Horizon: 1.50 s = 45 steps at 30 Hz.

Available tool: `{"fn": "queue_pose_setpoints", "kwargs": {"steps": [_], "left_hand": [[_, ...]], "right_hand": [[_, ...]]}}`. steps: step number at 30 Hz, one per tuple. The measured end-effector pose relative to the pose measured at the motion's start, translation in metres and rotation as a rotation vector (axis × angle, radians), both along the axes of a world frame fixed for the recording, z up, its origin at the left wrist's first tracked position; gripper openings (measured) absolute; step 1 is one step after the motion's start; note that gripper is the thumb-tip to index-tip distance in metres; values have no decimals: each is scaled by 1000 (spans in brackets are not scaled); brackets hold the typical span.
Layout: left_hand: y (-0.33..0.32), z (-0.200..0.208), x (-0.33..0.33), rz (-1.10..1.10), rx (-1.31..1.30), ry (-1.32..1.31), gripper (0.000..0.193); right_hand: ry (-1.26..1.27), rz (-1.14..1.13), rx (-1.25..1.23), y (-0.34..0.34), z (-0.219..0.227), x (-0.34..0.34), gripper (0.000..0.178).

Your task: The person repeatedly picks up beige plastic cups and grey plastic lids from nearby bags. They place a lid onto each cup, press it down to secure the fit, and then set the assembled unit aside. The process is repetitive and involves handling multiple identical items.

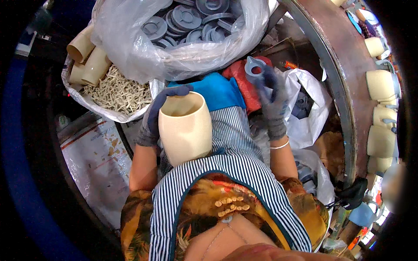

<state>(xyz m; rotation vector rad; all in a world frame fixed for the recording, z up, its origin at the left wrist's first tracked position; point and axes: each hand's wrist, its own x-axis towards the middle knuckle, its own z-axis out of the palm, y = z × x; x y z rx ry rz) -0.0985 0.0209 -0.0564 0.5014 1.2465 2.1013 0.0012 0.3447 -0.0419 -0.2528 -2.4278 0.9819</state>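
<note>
My left hand (152, 116), in a dark grey knit glove, grips a cream barrel-shaped jug body (185, 135) by its far left side, fingers curled at the rim. The jug body stands upright over my lap with its wide mouth facing up, and nothing is fitted on that mouth. To the right and farther off, my gloved right hand (273, 98) is raised, slightly smeared by motion. Its fingers are closed on a grey-blue plastic spouted ring (249, 66), which has a pointed lip and a round hole. Ring and jug body are well apart.
Ahead is a plastic-lined sack (209, 63) of round grey lids (186, 17). A white sack (109, 115) at left holds small beige pieces (115, 93) and cream bodies (96, 67). Right are a red bag (244, 80), a white bag (311, 126) of grey parts and a table (348, 52) with handled jugs (379, 85).
</note>
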Motion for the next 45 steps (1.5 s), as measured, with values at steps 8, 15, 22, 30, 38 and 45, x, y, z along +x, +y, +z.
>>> {"fn": "queue_pose_setpoints", "kwargs": {"steps": [8, 15, 22, 30, 38, 45], "left_hand": [[14, -5, -7, -9, -91, 148, 56], [20, -27, -10, -34, -104, 337, 48], [10, -55, -35, -7, -367, 712, 57], [30, -55, -29, -105, 185, -425, 67], [26, -15, -35, -121, -85, -42, 71], [21, -45, -57, -141, -346, 362, 67]], "right_hand": [[113, -237, 104, 70, -74, -18, 49], [-369, 272, -1143, -34, 65, -35, 33], [-593, 206, -1125, -64, 23, -61, 26], [-569, 157, -1021, -71, 45, -62, 25], [-537, 183, -949, -65, 32, -66, 24], [-529, 150, -865, -75, 29, -66, 26]]}}
